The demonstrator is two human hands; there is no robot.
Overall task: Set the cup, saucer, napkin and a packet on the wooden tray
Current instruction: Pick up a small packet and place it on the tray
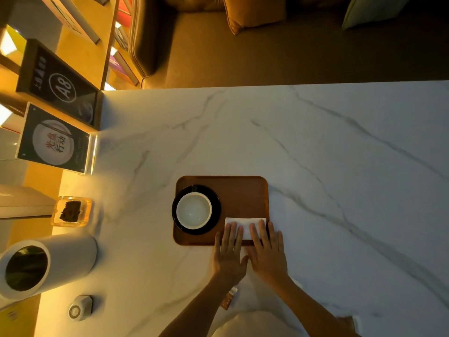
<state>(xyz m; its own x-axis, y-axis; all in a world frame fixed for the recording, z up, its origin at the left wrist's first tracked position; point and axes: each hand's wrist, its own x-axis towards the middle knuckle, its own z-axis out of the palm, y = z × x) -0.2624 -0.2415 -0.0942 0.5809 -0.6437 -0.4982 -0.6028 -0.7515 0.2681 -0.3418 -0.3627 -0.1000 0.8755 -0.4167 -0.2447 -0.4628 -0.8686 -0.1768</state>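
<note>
The wooden tray [243,193] lies on the marble table. On its left part stands a black saucer [216,210] with a white cup [193,210] on it, empty inside. A white folded napkin [245,223] lies in the tray's near right corner. My left hand [228,254] and my right hand [267,251] rest flat side by side, fingers spread, with the fingertips pressing on the napkin. A small brown packet [227,300] lies on the table near its front edge, between my forearms, partly hidden.
At the left stand a white cylinder container [48,263], a glass jar with dark contents [71,211], a small grey device [80,307] and two upright signs [53,142]. A sofa with cushions [252,13] is beyond the table's far edge.
</note>
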